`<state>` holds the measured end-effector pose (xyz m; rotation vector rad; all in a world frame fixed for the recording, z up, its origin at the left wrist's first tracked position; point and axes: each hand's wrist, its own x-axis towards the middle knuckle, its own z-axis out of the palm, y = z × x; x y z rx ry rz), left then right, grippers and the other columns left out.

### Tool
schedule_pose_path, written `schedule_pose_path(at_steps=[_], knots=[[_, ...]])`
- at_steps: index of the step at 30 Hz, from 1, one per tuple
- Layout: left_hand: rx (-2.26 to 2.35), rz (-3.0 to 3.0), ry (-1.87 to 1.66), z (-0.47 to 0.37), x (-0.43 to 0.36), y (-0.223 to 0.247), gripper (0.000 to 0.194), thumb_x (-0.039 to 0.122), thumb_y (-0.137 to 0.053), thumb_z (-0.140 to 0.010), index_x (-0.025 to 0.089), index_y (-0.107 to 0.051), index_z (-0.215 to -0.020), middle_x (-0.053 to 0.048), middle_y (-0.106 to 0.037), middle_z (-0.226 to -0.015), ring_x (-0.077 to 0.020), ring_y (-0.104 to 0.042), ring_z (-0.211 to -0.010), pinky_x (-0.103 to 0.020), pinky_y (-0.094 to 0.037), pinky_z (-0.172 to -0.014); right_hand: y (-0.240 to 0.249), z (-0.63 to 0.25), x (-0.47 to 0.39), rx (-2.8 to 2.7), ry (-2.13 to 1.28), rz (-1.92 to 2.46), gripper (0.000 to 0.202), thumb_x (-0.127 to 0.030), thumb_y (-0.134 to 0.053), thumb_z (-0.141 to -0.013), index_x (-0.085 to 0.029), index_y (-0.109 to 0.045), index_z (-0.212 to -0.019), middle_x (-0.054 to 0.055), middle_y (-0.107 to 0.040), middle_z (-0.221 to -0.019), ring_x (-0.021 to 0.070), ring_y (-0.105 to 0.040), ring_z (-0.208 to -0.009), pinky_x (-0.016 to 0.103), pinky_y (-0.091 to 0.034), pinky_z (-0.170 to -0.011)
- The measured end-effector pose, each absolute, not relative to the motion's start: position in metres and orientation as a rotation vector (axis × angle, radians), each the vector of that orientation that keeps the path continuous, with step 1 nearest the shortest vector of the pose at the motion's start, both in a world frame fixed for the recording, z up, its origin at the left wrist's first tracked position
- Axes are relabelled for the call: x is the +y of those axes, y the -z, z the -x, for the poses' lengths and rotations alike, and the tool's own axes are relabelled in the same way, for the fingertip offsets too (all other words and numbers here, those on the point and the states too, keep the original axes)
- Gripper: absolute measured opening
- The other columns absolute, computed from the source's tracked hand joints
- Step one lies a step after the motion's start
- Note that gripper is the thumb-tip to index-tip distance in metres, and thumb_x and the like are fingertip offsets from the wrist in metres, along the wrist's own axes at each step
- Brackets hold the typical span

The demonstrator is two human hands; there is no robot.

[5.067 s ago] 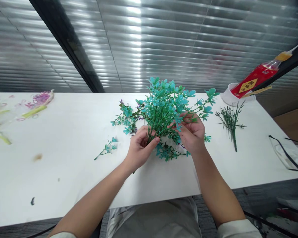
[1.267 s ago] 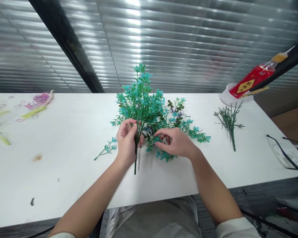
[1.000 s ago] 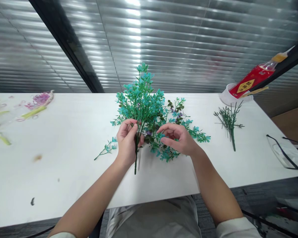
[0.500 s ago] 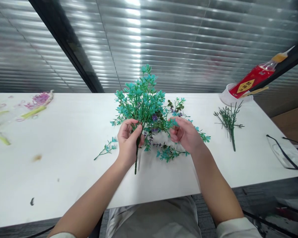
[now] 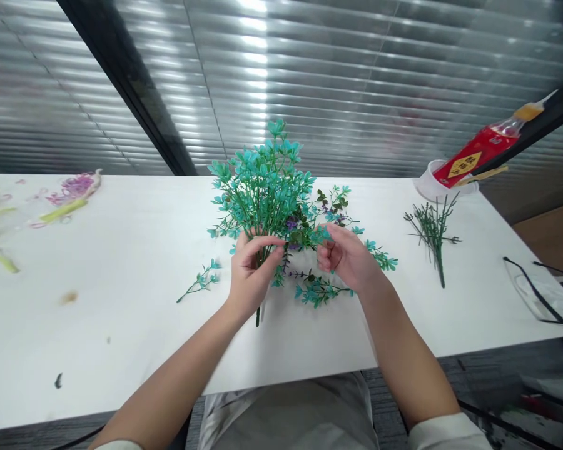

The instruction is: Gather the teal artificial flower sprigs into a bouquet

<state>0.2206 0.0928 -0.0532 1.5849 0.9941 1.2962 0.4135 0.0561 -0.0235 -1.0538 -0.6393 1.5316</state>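
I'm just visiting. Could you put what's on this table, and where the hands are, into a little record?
Left hand: around a bunch of teal-flowered, green-stemmed, plastic-looking sprigs
Right hand: at a small, leafy teal sprig; exact grip unclear
Left of the bunch: loose, thin-stemmed, teal-flowered sprig
Right: bare, dark green, branching stem bundle; thin black-framed glasses
Back right: tilted, orange-capped, red-labelled bottle, in or against a round white plastic-looking cup
Surface: flat white table
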Motion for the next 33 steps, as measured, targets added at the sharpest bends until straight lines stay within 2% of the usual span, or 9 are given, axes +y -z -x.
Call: schedule_pose_path(at_steps=[2, 6, 10, 15, 20, 23, 28, 33], knots=[[0.998, -1.688, -1.283, -0.221, 0.091, 0.052, 0.015, 0.026, -0.076, -0.079, 0.026, -0.079, -0.093, -0.004, -0.051, -0.086, -0.0122, -0.052, -0.073, -0.022, -0.042, -0.055, 0.024, -0.412, 0.055, -0.697, -1.555, 1.058, 0.042, -0.051, -0.081, -0.071, -0.02, -0.06, -0.091, -0.005, -0.06, -0.056, 0.0087, -0.052, -0.044, 0.02, -0.043, -0.042], [1.034, -1.755, -1.212, -0.222, 0.089, 0.051, 0.032, 0.025, -0.079, -0.076, 0.028, -0.078, -0.107, -0.006, -0.054, -0.094, -0.0107, -0.047, -0.068, -0.024, -0.042, -0.056, 0.025, -0.41, 0.052, -0.827, -1.626, 1.009, 0.036, -0.045, -0.077, -0.078, -0.02, -0.065, -0.1, -0.004, -0.062, -0.058, 0.009, -0.056, -0.048, 0.019, -0.047, -0.046], [1.066, -1.803, -1.265, -0.221, 0.093, 0.054, 0.026, 0.02, -0.074, -0.079, 0.029, -0.079, -0.103, -0.006, -0.058, -0.094, -0.0169, -0.056, -0.088, -0.031, -0.049, -0.078, 0.028, -0.411, 0.05, -0.894, -1.674, 0.925, 0.03, -0.038, -0.072, -0.084, -0.022, -0.069, -0.109, -0.003, -0.065, -0.062, 0.0087, -0.057, -0.05, 0.02, -0.049, -0.05], [1.089, -1.751, -1.306, -0.222, 0.096, 0.059, 0.017, 0.021, -0.071, -0.081, 0.027, -0.079, -0.095, -0.005, -0.059, -0.096, -0.0169, -0.059, -0.092, -0.03, -0.049, -0.082, 0.031, -0.413, 0.051, -0.924, -1.662, 0.885, 0.035, -0.028, -0.063, -0.089, -0.028, -0.066, -0.124, -0.004, -0.065, -0.065, 0.0089, -0.059, -0.054, 0.021, -0.05, -0.055], [1.131, -1.7, -1.298, -0.223, 0.096, 0.058, 0.016, 0.022, -0.07, -0.08, 0.025, -0.078, -0.093, -0.004, -0.057, -0.091, -0.0147, -0.057, -0.083, -0.028, -0.047, -0.074, 0.032, -0.416, 0.052, -0.897, -1.632, 0.829, 0.026, -0.027, -0.062, -0.085, -0.022, -0.071, -0.108, -0.004, -0.059, -0.058, 0.01, -0.056, -0.053, 0.024, -0.05, -0.056], [1.159, -1.691, -1.281, -0.221, 0.095, 0.056, 0.017, 0.021, -0.07, -0.078, 0.025, -0.078, -0.093, -0.003, -0.056, -0.09, -0.0149, -0.056, -0.082, -0.029, -0.046, -0.075, 0.029, -0.417, 0.051, -0.828, -1.607, 0.778, 0.022, -0.027, -0.06, -0.085, -0.021, -0.071, -0.103, -0.005, -0.056, -0.057, 0.0098, -0.053, -0.051, 0.026, -0.049, -0.057], [1.143, -1.669, -1.261, -0.22, 0.094, 0.055, 0.03, 0.014, -0.064, -0.077, 0.027, -0.078, -0.101, -0.004, -0.054, -0.093, -0.0163, -0.056, -0.085, -0.03, -0.047, -0.076, 0.022, -0.416, 0.052, -0.716, -1.592, 0.767, 0.023, -0.025, -0.059, -0.079, -0.023, -0.069, -0.099, -0.007, -0.047, -0.052, 0.0117, -0.048, -0.049, 0.029, -0.048, -0.055], [1.084, -1.62, -1.304, -0.22, 0.093, 0.056, 0.041, 0.009, -0.057, -0.073, 0.028, -0.078, -0.103, -0.005, -0.052, -0.091, -0.0185, -0.056, -0.085, -0.031, -0.049, -0.07, 0.02, -0.414, 0.051, -0.693, -1.621, 0.732, 0.021, -0.029, -0.06, -0.08, -0.023, -0.068, -0.098, -0.006, -0.044, -0.052, 0.0123, -0.046, -0.049, 0.029, -0.046, -0.054]])
